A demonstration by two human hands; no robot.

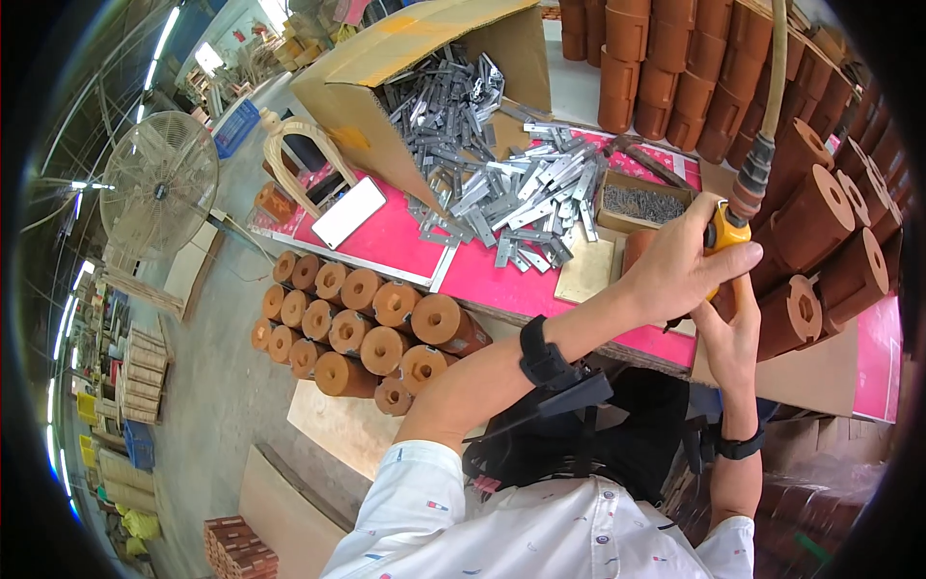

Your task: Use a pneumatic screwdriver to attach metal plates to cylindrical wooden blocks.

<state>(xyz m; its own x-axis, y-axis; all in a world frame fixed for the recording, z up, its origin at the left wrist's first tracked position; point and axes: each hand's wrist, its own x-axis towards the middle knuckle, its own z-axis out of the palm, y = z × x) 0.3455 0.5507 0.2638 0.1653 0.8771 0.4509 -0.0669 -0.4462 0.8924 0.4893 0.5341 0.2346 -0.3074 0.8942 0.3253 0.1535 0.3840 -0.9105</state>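
My left hand [680, 265] is closed around a yellow hand-held power tool [730, 239]. A thick grey-brown hose or cable [762, 159] runs up from the tool's top end. Just below, my right hand [730, 338] is raised with its thumb and fingers bent up against the tool's underside; what they grip there is largely hidden. Beside my left wrist lies a pale flat board [586, 265] on the pink-topped table [487, 289]. Behind my hands stands an open box of small screws [641, 205], with a hammer [648, 159] lying past it.
A tipped cardboard box [362, 125] spills metal hinge-like strips [526, 198]. Brown hollow cylinders [805, 207] crowd the right side, and more [362, 328] are stacked left of the table. A white-faced wooden frame [347, 212] sits at the table's left end; a fan [159, 179] stands beyond.
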